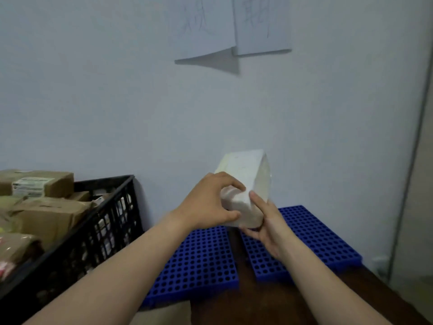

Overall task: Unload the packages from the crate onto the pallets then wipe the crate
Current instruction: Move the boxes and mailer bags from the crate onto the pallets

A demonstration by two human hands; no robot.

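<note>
A white wrapped package is held in the air above two blue perforated pallets. My left hand grips its near end from the left and my right hand holds it from below and the right. The left pallet and the right pallet lie side by side on a dark brown surface, with nothing on them. A black plastic crate stands at the left, filled with several brown paper packages.
A pale wall rises right behind the pallets, with two paper sheets taped high up. A grey door frame runs down the right side. A narrow gap of brown surface separates the pallets.
</note>
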